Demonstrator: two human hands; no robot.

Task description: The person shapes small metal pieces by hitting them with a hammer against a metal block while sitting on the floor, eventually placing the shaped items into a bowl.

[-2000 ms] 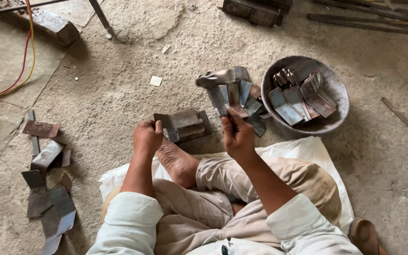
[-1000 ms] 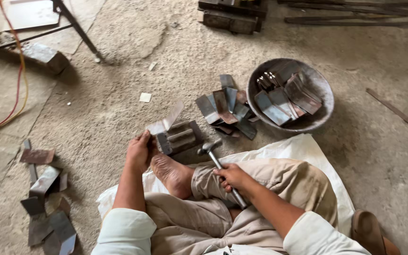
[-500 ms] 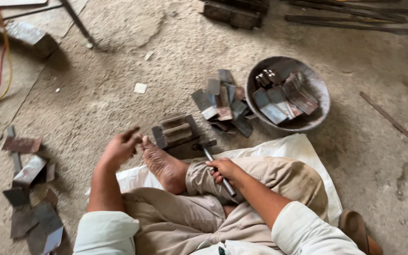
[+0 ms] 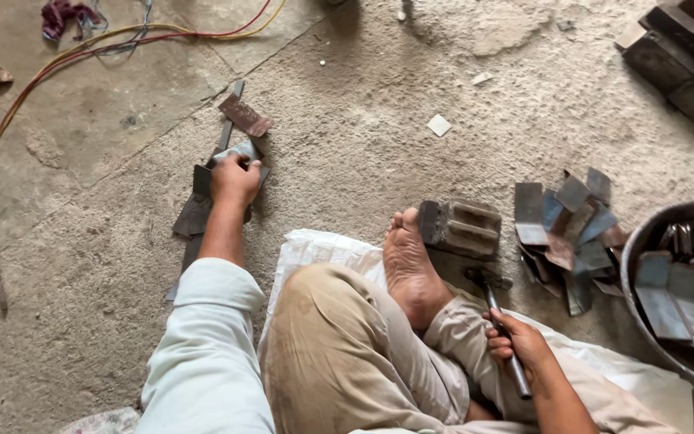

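Head view, looking down at a person seated on a white sack (image 4: 315,245) spread over a concrete floor (image 4: 106,241), legs folded and one bare foot (image 4: 411,269) turned sole-up in front of them.

The left hand (image 4: 234,178) is stretched out to the left, its fingers curled over a pale grey metal plate (image 4: 236,151) that lies on top of a loose heap of dark, rusty plates (image 4: 198,209). The fingers are closed on that plate's edge; whether it is lifted off the heap cannot be told. A reddish plate (image 4: 245,115) lies just beyond the hand.

The right hand (image 4: 516,341) rests low by the right knee, fingers wrapped tight round the handle of a hammer (image 4: 498,321). The hammer's head lies on the floor just in front of the foot, beside a ridged metal block (image 4: 461,225) that stands against the toes.

To the right of the block, a second heap of cut plates (image 4: 568,233), grey and rust-brown, is spread on the floor, and further right a round metal bowl (image 4: 634,249) holds more plates. Red and yellow cables (image 4: 106,44) run across the top left, and heavy dark steel pieces (image 4: 676,60) sit in the top right corner.
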